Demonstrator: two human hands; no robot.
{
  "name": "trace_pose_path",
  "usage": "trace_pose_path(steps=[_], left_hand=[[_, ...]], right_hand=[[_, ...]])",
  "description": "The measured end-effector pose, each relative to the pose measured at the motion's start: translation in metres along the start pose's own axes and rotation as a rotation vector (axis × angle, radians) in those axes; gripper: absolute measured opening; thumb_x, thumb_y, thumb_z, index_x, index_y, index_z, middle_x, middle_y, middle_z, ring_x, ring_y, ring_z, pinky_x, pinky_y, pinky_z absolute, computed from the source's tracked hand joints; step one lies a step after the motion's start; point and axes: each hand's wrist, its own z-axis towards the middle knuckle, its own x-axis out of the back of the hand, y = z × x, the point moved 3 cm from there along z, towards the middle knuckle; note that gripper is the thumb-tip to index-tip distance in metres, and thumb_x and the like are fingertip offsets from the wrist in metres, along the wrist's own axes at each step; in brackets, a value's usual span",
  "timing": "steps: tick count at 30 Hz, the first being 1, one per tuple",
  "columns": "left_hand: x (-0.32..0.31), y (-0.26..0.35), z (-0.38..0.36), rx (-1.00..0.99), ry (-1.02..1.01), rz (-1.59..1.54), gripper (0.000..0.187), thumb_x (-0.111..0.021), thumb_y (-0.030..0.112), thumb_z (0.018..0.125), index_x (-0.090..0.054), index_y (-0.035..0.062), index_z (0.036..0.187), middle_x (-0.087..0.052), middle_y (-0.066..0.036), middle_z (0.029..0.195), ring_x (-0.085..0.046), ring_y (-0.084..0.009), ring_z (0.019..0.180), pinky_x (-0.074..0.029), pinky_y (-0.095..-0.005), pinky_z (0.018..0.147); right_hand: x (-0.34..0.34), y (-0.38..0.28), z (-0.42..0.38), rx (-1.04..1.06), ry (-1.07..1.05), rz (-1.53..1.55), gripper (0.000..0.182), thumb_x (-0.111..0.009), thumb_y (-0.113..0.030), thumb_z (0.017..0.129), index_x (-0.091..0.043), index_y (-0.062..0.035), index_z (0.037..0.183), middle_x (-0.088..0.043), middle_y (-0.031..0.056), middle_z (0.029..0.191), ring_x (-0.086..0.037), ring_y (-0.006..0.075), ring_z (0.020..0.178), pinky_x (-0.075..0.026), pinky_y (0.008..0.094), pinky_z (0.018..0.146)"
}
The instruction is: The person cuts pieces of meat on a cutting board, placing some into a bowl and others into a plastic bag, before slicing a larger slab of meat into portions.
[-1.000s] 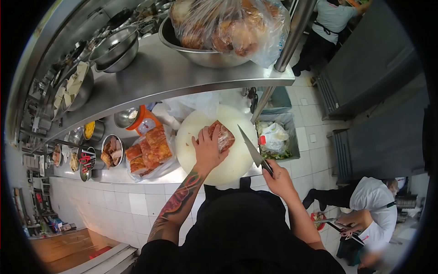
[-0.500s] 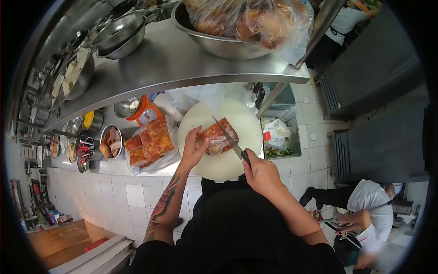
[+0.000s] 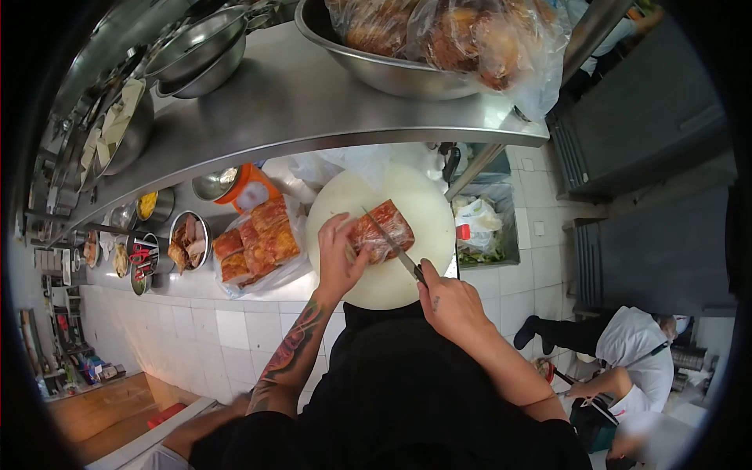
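Observation:
A slab of roast pork (image 3: 398,222) with reddish-brown skin lies on the round white cutting board (image 3: 352,294). My left hand (image 3: 341,254) is closed around its left end, thumb at the near side and fingertips toward the far side. In my right hand (image 3: 453,301) is a kitchen knife (image 3: 403,258), gripped by its dark handle. The blade slants across the top of the pork, its tip pointing to the far left. To the left of the board, several more roast pork slabs (image 3: 270,231) sit on clear plastic.
A steel shelf (image 3: 313,117) crosses above the far side, bearing a large bowl (image 3: 423,84) of bagged meat. Left stand an orange container (image 3: 262,184) and a bowl of meat pieces (image 3: 189,241). A waste bin (image 3: 513,254) is at right. A person (image 3: 638,352) bends low at lower right.
My left hand has come in against the pork's left end, its fingers curling closer. The knife still lies across the slab. Another person's arm has appeared at lower left.

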Motion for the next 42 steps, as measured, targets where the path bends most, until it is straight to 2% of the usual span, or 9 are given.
trace_pose_path(steps=[4,8,12,16,18,27,31,34,42], left_hand=[[-0.013,-0.001,-0.001,-0.158,-0.163,-0.048,0.038,-0.084,0.017,0.084,-0.067,0.0081,0.116,-0.059,-0.014,0.141,-0.049,-0.0422,0.138,-0.040,-0.0544,0.115],[-0.022,-0.008,-0.002,-0.139,-0.147,-0.077,0.036,-0.085,0.019,0.084,-0.066,0.0100,0.113,-0.060,-0.012,0.139,-0.048,-0.0424,0.137,-0.039,-0.0546,0.116],[-0.025,-0.011,-0.006,-0.146,-0.114,-0.080,0.037,-0.085,0.019,0.081,-0.066,0.0110,0.111,-0.058,-0.013,0.139,-0.048,-0.0427,0.136,-0.037,-0.0558,0.117],[-0.028,-0.011,-0.008,-0.114,-0.105,-0.071,0.036,-0.085,0.019,0.079,-0.066,0.0121,0.109,-0.058,-0.013,0.139,-0.047,-0.0435,0.136,-0.036,-0.0573,0.118],[-0.027,-0.011,-0.006,-0.101,-0.092,-0.081,0.035,-0.084,0.020,0.080,-0.066,0.0132,0.109,-0.058,-0.012,0.139,-0.047,-0.0428,0.136,-0.037,-0.0567,0.116],[-0.025,-0.011,-0.006,-0.067,-0.102,-0.142,0.033,-0.084,0.018,0.078,-0.066,0.0131,0.106,-0.058,-0.011,0.138,-0.048,-0.0426,0.135,-0.036,-0.0560,0.117],[-0.028,-0.012,-0.007,-0.058,-0.098,-0.144,0.033,-0.084,0.018,0.079,-0.066,0.0123,0.105,-0.058,-0.011,0.136,-0.047,-0.0418,0.135,-0.035,-0.0558,0.117],[-0.027,-0.015,-0.006,-0.079,-0.095,-0.130,0.033,-0.083,0.018,0.080,-0.065,0.0118,0.107,-0.056,-0.012,0.138,-0.047,-0.0412,0.135,-0.035,-0.0558,0.117],[-0.008,-0.004,0.003,-0.125,-0.148,-0.054,0.052,-0.090,0.026,0.081,-0.060,0.0105,0.120,-0.051,-0.018,0.148,-0.045,-0.0439,0.142,-0.034,-0.0573,0.118]], right_hand=[[0.017,-0.016,0.010,-0.028,-0.081,-0.038,0.029,-0.061,-0.015,0.105,-0.062,0.0066,0.124,-0.073,0.0248,0.074,-0.075,0.0438,0.069,-0.059,0.0543,0.065],[0.033,-0.035,0.038,-0.073,-0.175,-0.119,0.025,-0.061,-0.014,0.102,-0.066,0.0052,0.117,-0.075,0.0264,0.081,-0.078,0.0432,0.079,-0.061,0.0537,0.073],[0.009,-0.052,0.110,-0.093,-0.207,-0.097,0.024,-0.065,-0.016,0.099,-0.074,0.0027,0.111,-0.078,0.0258,0.101,-0.078,0.0423,0.101,-0.062,0.0522,0.088],[0.002,-0.047,0.119,-0.131,-0.246,-0.195,0.034,-0.057,-0.030,0.108,-0.068,-0.0006,0.122,-0.077,0.0259,0.100,-0.076,0.0465,0.100,-0.059,0.0586,0.088],[0.028,-0.046,0.088,-0.237,-0.392,-0.221,0.036,-0.057,-0.030,0.109,-0.066,-0.0005,0.126,-0.077,0.0252,0.099,-0.076,0.0464,0.100,-0.059,0.0585,0.087],[-0.011,-0.026,0.086,-0.240,-0.281,-0.184,0.032,-0.059,-0.028,0.109,-0.065,0.0028,0.115,-0.077,0.0279,0.097,-0.077,0.0488,0.094,-0.060,0.0578,0.088],[0.006,-0.021,0.050,-0.304,-0.463,-0.180,0.037,-0.056,-0.034,0.111,-0.062,0.0015,0.120,-0.077,0.0284,0.098,-0.075,0.0495,0.094,-0.059,0.0615,0.085],[-0.074,0.008,0.065,-0.289,-0.271,-0.159,0.035,-0.053,-0.030,0.112,-0.056,0.0028,0.124,-0.077,0.0291,0.097,-0.077,0.0476,0.092,-0.060,0.0589,0.083],[-0.067,0.015,0.032,-0.264,-0.240,-0.099,0.033,-0.054,-0.031,0.112,-0.055,0.0011,0.119,-0.077,0.0285,0.094,-0.077,0.0486,0.091,-0.060,0.0593,0.084]])
